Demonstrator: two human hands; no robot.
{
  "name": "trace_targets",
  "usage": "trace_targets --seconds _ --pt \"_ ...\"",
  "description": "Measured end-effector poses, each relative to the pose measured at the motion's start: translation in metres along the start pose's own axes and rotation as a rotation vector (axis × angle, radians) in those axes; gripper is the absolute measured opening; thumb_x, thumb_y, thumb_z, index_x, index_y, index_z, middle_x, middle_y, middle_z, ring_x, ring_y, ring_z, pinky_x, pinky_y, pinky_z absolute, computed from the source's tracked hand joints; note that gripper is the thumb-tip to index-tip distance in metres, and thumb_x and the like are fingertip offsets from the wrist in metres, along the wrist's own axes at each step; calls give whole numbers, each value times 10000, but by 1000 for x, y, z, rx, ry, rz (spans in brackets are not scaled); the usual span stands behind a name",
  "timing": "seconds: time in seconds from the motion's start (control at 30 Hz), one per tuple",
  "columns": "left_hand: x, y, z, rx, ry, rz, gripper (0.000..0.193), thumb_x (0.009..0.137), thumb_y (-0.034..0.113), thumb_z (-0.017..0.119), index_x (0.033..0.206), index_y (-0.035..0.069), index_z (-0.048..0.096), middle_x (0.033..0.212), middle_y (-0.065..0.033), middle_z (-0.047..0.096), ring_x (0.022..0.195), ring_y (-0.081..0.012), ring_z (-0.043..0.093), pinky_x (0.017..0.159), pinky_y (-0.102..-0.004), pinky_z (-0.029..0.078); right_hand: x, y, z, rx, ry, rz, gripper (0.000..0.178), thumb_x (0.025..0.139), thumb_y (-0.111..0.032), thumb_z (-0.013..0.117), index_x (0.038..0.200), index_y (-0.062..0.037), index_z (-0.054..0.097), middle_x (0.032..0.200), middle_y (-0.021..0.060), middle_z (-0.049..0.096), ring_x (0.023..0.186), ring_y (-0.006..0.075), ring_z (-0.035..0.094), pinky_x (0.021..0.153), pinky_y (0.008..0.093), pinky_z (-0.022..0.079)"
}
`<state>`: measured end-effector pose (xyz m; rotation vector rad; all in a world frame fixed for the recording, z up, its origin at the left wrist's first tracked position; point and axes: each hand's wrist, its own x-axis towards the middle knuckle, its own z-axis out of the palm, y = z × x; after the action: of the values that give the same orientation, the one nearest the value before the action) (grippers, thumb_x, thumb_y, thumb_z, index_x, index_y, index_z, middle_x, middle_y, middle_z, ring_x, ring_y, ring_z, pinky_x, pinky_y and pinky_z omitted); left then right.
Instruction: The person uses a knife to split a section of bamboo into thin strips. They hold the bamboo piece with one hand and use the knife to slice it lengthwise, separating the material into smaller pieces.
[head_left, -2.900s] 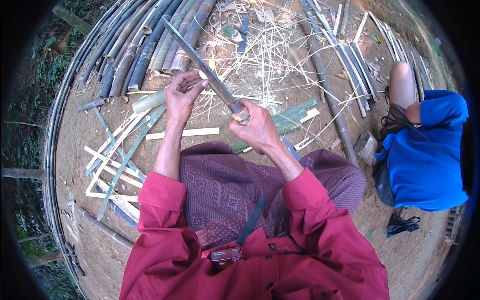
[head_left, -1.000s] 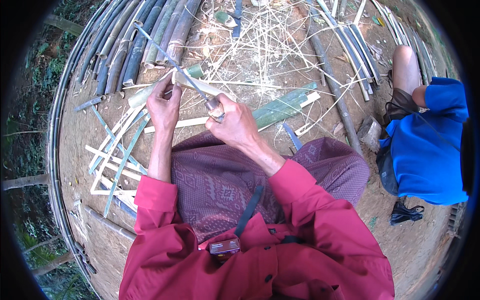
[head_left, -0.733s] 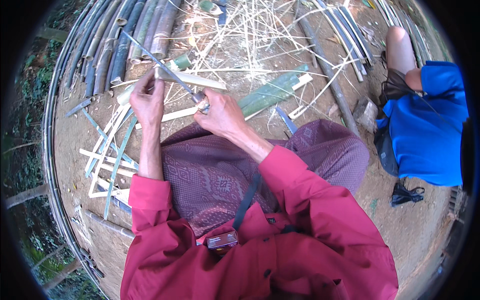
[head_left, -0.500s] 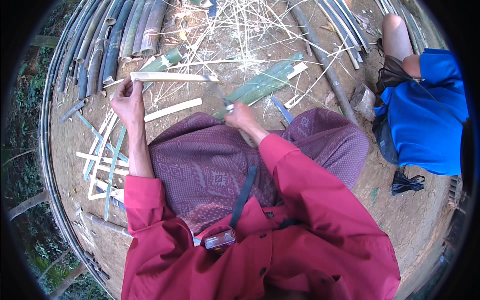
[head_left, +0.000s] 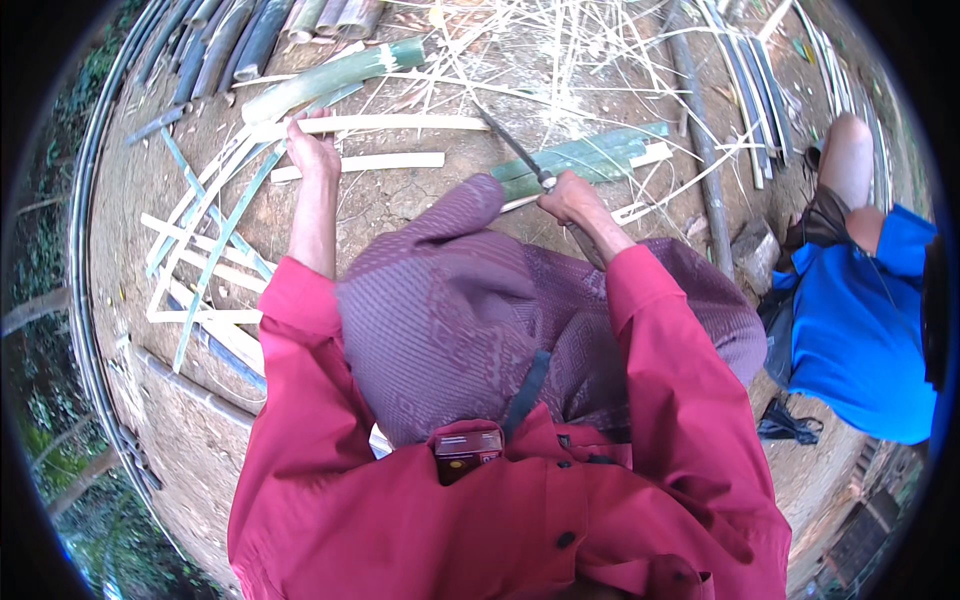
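My left hand (head_left: 314,148) is closed around one end of a pale bamboo strip (head_left: 410,123), which lies level and points to the right. In my right hand (head_left: 572,198) is a long-handled knife (head_left: 515,148), its handle running back under my wrist. The narrow dark blade slants up and left, its tip by the strip's far end; whether they touch I cannot tell. Below the strip, a shorter pale bamboo strip (head_left: 375,165) lies on the ground. Green split bamboo pieces (head_left: 590,160) lie beyond my right hand, and a thick bamboo section (head_left: 340,80) beyond my left.
Crossed bamboo strips (head_left: 205,235) lie at my left. Thin shavings (head_left: 560,55) cover the ground ahead. Dark poles (head_left: 255,45) are stacked at far left. A person in blue (head_left: 860,330) sits at right, near a stone (head_left: 755,250) and a black plastic bag (head_left: 790,422).
The view has shifted, so the scene sits differently in the picture. The knife, blurred before, now shows clearly, with its blade angled toward the strip's far end. Both hands keep their holds.
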<state>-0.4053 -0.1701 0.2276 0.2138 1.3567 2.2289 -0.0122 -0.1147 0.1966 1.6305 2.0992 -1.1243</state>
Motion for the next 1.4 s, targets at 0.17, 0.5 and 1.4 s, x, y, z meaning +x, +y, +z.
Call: trace_targets --seconds 0.17,0.5,1.4 --pt "32 -22 -59 -50 442 4 258 971 330 310 888 102 399 685 -71 477 568 -265 521 588 -506 494 -1 -17 -12 -46 -5 43 439 751 -281 632 942 114 638 788 239 671 725 300 685 682 373 538" --pt "1 -86 -90 1652 315 255 448 862 259 630 1165 -39 489 1037 -206 608 967 -321 613 845 -408 482 14 28 -46 -217 -26 -5 302 734 -172 605 953 28 660 905 181 685 826 301 674 759 378 534" --pt "-208 -134 220 1044 -828 -390 179 790 99 714 922 51 603 850 -87 652 791 -177 628 824 -334 525 -8 206 -234 -413 55 156 327 730 -143 627 1028 -20 683 1073 161 670 963 278 667 798 403 544"
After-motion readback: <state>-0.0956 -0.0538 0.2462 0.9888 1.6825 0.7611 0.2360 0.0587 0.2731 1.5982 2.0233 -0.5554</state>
